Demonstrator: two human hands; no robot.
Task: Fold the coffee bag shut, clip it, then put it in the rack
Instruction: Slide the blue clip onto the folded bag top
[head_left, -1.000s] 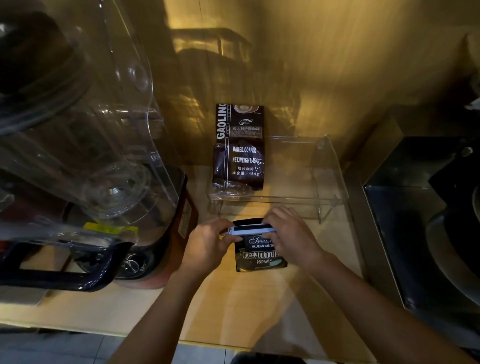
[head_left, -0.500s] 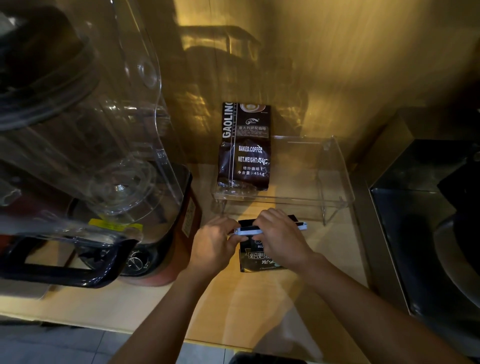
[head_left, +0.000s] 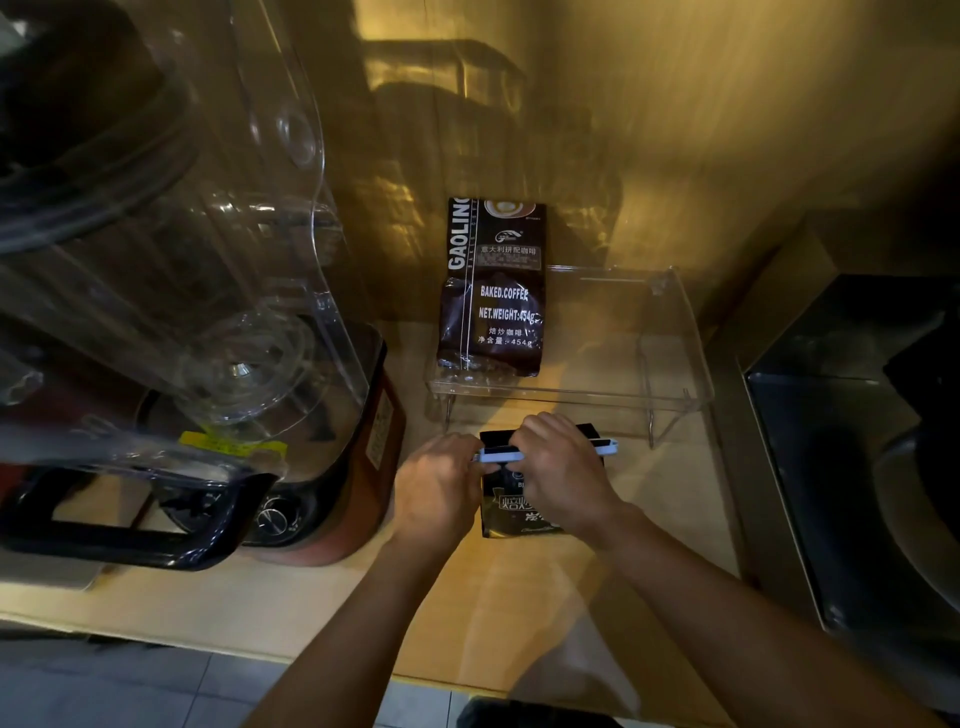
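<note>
At the far left of the table (head_left: 519, 613) stands a blender (head_left: 218, 364) with a clear cover, well apart from the work. Just right of it, the left hand (head_left: 439, 488) pinches the left end of a pale blue sealing clip (head_left: 501, 456), fingers closed on it. That clip runs left to right across the folded top of the coffee bag (head_left: 511, 512), which lies flat on the table, its long axis running near to far. The right hand (head_left: 558, 467) presses down on the clip's middle, closed over clip and bag alike. Both hands are equally near. Beyond them, just past the bag's top edge, sits the clear acrylic rack (head_left: 670, 364) holding a second coffee bag (head_left: 493, 291) upright at its left. Once clipped, the bag must travel away from the person into the rack's free right part.
</note>
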